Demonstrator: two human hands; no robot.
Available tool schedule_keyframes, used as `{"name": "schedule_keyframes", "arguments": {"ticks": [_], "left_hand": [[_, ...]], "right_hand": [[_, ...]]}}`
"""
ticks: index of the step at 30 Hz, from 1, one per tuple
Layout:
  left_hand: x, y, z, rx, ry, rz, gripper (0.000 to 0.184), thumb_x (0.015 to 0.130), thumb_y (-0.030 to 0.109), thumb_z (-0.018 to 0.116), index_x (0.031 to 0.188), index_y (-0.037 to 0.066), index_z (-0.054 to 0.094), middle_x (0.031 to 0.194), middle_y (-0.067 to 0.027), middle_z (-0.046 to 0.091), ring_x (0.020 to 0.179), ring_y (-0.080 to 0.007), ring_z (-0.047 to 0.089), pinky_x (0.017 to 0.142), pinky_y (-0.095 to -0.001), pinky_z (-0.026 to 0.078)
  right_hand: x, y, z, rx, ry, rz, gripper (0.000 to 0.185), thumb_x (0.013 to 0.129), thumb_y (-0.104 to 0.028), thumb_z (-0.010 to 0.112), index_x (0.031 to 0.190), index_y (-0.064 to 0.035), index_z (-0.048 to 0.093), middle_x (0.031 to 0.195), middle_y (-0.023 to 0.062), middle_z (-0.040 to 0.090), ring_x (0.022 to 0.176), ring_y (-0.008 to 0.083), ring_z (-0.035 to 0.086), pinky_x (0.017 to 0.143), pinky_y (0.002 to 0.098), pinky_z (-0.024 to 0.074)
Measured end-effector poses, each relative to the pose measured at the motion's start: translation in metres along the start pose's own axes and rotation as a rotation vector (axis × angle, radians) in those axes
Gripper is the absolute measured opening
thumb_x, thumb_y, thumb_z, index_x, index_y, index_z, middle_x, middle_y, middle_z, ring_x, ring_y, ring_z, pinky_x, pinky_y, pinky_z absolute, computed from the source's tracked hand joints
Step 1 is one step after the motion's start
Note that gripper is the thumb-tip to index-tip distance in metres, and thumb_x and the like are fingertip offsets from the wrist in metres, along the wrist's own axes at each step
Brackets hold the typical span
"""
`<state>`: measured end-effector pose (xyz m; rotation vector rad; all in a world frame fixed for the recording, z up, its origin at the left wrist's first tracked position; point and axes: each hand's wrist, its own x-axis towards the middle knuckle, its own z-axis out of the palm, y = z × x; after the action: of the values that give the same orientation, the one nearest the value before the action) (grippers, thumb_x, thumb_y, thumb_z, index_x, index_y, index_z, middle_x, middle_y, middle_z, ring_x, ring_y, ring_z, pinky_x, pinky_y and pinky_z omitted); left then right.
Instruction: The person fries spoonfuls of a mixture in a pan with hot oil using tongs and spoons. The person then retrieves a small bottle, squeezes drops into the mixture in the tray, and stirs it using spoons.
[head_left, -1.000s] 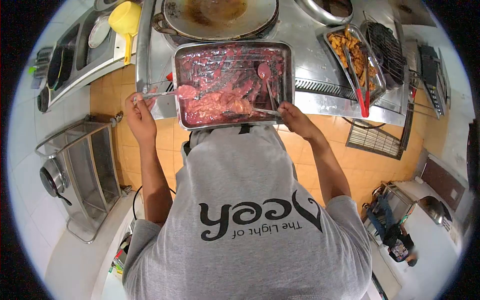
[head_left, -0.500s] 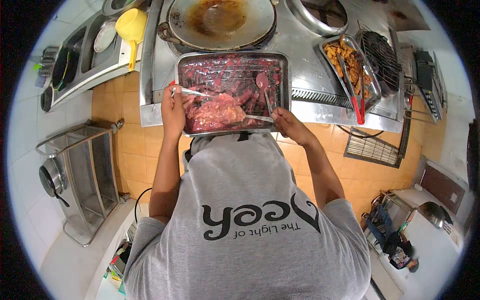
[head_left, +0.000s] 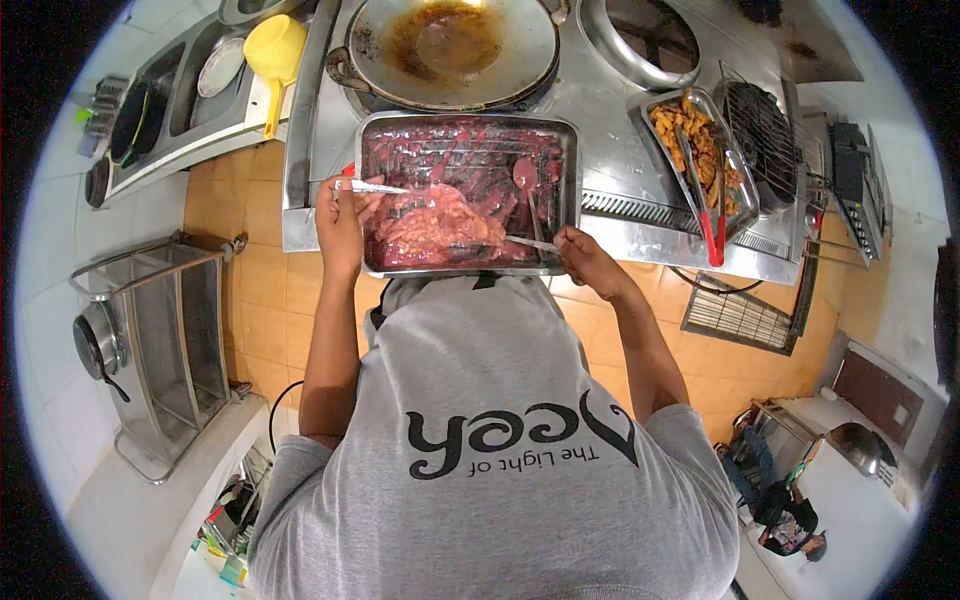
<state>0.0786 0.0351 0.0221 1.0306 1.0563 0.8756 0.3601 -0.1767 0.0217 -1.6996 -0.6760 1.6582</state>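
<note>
A rectangular metal tray [head_left: 370, 145] of raw meat [head_left: 440, 225] in dark red, wet sauce sits at the counter's front edge. My left hand [head_left: 340, 225], at the tray's left side, is closed around a shiny metal utensil [head_left: 378, 187] pointing into the tray above the meat. From the right, my right hand [head_left: 590, 262] grips the handle of another metal utensil [head_left: 530, 243]; its far end is hidden at the meat. I cannot tell what kind either utensil is. A sauce-coated spoon [head_left: 526, 178] lies in the tray's right part.
Behind the tray, a large wok [head_left: 450, 85] with brown residue sits on the stove. Red-handled tongs [head_left: 700, 195] rest on a tray of browned pieces [head_left: 690, 125] at right. A yellow dipper [head_left: 272, 50] is by the sink. Another person [head_left: 785, 510] is far off at lower right.
The view has shifted slightly. My right hand has moved a little to the right with its utensil, and the meat lump looks more spread out. My left hand stays at the tray's left edge.
</note>
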Motion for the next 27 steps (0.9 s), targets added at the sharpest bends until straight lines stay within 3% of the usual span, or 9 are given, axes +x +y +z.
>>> {"name": "schedule_keyframes", "arguments": {"ticks": [6,9,12,13,16,17,20,21,27], "left_hand": [[-0.007,0.006,0.013,0.057,0.002,0.066,0.024,0.096,0.026,0.041,0.105,0.004,0.040,0.102,-0.0215,0.061,0.085,-0.0190,0.063,0.075,-0.0276,0.052],[-0.018,0.011,0.018,0.304,-0.062,0.334,0.020,0.097,0.020,0.038,0.105,0.001,0.040,0.104,-0.0235,0.060,0.091,-0.0227,0.062,0.080,-0.0320,0.051],[-0.028,0.010,0.012,0.524,-0.177,0.567,0.017,0.096,0.012,0.035,0.101,-0.002,0.043,0.106,-0.0252,0.059,0.098,-0.0261,0.060,0.085,-0.0363,0.049],[-0.032,0.018,0.016,0.578,-0.217,0.660,0.016,0.095,0.006,0.035,0.098,-0.006,0.046,0.106,-0.0261,0.059,0.100,-0.0278,0.059,0.089,-0.0371,0.047],[-0.031,0.011,0.012,0.479,-0.324,0.767,0.017,0.093,0.004,0.038,0.094,-0.008,0.049,0.105,-0.0261,0.060,0.097,-0.0291,0.061,0.086,-0.0361,0.048],[-0.033,0.010,0.012,0.489,-0.257,0.796,0.007,0.086,-0.002,0.050,0.079,-0.006,0.051,0.096,-0.0240,0.064,0.093,-0.0297,0.064,0.080,-0.0348,0.050],[-0.040,0.012,0.006,0.683,-0.316,0.830,0.011,0.078,-0.010,0.057,0.074,-0.005,0.049,0.094,-0.0248,0.063,0.090,-0.0289,0.065,0.076,-0.0335,0.052],[-0.040,0.013,0.013,0.564,-0.342,0.889,0.018,0.071,-0.013,0.064,0.069,-0.004,0.048,0.093,-0.0234,0.064,0.088,-0.0278,0.066,0.072,-0.0307,0.054],[-0.044,0.006,0.002,0.733,-0.452,0.878,0.017,0.067,-0.010,0.068,0.068,-0.004,0.052,0.101,-0.0215,0.062,0.092,-0.0284,0.064,0.075,-0.0317,0.053]], "right_hand": [[0.012,-0.006,0.007,-0.071,0.028,-0.097,0.019,0.096,-0.026,0.041,0.082,-0.0126,0.043,0.059,-0.0075,0.032,0.048,0.0032,0.028,0.041,0.0201,0.0241],[0.019,-0.008,0.013,-0.145,0.081,-0.171,0.022,0.095,-0.026,0.041,0.086,-0.0069,0.048,0.068,-0.0020,0.040,0.062,0.0098,0.039,0.056,0.0253,0.0364],[0.023,-0.014,0.015,-0.184,0.106,-0.126,0.022,0.094,-0.024,0.042,0.086,-0.0047,0.049,0.071,0.0004,0.043,0.068,0.0126,0.041,0.063,0.0288,0.0378],[0.026,-0.011,0.016,-0.146,0.094,-0.207,0.018,0.095,-0.023,0.043,0.087,-0.0080,0.049,0.065,-0.0058,0.037,0.059,0.0054,0.034,0.050,0.0221,0.0313],[0.036,0.001,0.019,-0.110,0.155,-0.319,0.019,0.095,-0.022,0.042,0.088,-0.0061,0.050,0.067,-0.0048,0.039,0.062,0.0061,0.035,0.053,0.0229,0.0331],[0.039,0.003,0.017,-0.220,0.205,-0.402,0.020,0.095,-0.021,0.042,0.085,-0.0055,0.049,0.067,-0.0047,0.039,0.062,0.0060,0.035,0.053,0.0236,0.0335],[0.029,-0.017,0.015,-0.139,0.167,-0.269,0.021,0.094,-0.021,0.042,0.082,-0.0056,0.048,0.066,-0.0043,0.038,0.062,0.0060,0.035,0.053,0.0239,0.0335],[0.027,-0.022,0.015,-0.117,0.187,-0.277,0.021,0.094,-0.021,0.042,0.081,-0.0058,0.047,0.066,-0.0043,0.038,0.061,0.0060,0.035,0.053,0.0238,0.0332],[0.032,-0.029,0.018,-0.069,0.278,-0.384,0.020,0.094,-0.019,0.043,0.079,-0.0050,0.046,0.067,-0.0025,0.039,0.063,0.0078,0.036,0.055,0.0257,0.0345]]}}
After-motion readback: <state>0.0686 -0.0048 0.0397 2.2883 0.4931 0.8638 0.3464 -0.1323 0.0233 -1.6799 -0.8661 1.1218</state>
